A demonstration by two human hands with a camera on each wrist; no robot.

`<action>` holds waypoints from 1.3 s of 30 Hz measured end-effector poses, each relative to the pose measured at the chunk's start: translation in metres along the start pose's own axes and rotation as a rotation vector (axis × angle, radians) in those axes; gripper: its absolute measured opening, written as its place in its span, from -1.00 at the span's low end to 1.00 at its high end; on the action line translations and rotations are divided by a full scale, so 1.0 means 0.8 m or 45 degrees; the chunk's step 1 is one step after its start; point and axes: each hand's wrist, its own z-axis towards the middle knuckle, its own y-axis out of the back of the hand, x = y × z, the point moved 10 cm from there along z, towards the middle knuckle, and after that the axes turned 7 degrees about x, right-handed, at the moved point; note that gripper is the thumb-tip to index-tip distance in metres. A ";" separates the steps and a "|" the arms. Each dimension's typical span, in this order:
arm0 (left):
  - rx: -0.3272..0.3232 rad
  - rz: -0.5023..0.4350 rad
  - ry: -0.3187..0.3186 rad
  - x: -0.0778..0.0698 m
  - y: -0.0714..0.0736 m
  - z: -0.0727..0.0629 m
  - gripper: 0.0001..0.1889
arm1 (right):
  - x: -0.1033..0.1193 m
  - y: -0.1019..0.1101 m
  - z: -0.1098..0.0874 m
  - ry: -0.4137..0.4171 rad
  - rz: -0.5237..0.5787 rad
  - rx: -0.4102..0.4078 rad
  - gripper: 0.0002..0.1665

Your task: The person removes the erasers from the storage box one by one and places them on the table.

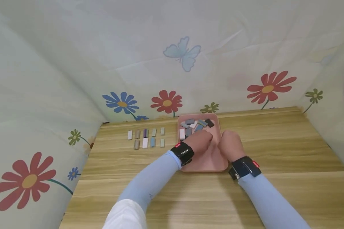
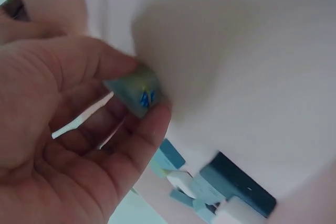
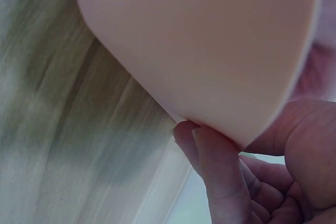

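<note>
My left hand (image 1: 199, 142) is over the pink tray (image 1: 204, 163). Between thumb and fingertips it pinches a small greenish block (image 2: 135, 88) with a blue mark on its end, clear in the left wrist view but hidden in the head view. My right hand (image 1: 232, 145) is at the tray's right side. In the right wrist view its thumb and fingers grip the edge of the tray wall (image 3: 194, 51). Several small blocks, among them a dark one (image 1: 209, 123) and a white one (image 1: 182, 134), lie jumbled in the tray's far and left part.
Left of the tray, small blocks stand in two rows on the wooden table (image 1: 109, 165), including a purple one (image 1: 145, 133) and a blue one (image 1: 152, 142). A flower-printed curtain (image 1: 217, 63) rises behind the table's back edge and along its sides.
</note>
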 end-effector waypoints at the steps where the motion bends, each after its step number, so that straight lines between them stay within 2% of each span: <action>1: 0.037 -0.064 0.012 0.003 0.000 -0.005 -0.87 | -0.001 -0.001 0.000 -0.008 0.012 0.011 -0.87; 3: 0.090 -0.161 0.013 0.009 0.002 -0.016 -0.84 | -0.002 -0.002 -0.001 -0.015 0.016 0.018 -0.88; 5: 0.101 -0.224 0.014 0.016 0.011 -0.029 -0.75 | -0.002 -0.003 -0.001 -0.020 0.024 0.022 -0.88; 9: 0.048 -0.326 0.046 0.039 0.041 -0.064 -0.66 | -0.004 -0.006 0.001 -0.016 0.026 0.017 -0.90; 13: -0.050 -0.476 0.159 0.081 0.069 -0.104 -0.66 | -0.006 -0.008 0.004 -0.023 0.034 0.019 -0.90; 16: -0.140 -0.488 0.235 0.119 0.087 -0.136 -0.64 | -0.007 -0.008 0.005 -0.029 0.043 0.020 -0.91; 20: -0.237 -0.551 0.325 0.172 0.100 -0.181 -0.58 | -0.004 -0.009 0.005 -0.033 0.023 0.023 -0.90; 25: -0.377 -0.638 0.451 0.238 0.100 -0.231 -0.55 | -0.003 -0.009 0.006 -0.047 -0.024 0.035 -0.87; 31: -0.522 -0.679 0.656 0.305 0.085 -0.277 -0.54 | -0.006 -0.010 0.010 -0.018 -0.013 0.026 -0.89; 35: -0.554 -0.705 0.762 0.334 0.065 -0.296 -0.56 | -0.004 -0.006 0.009 -0.008 -0.011 0.015 -0.89; 39: -0.551 -0.697 0.841 0.351 0.044 -0.308 -0.58 | -0.001 -0.005 0.007 -0.023 -0.007 0.036 -0.88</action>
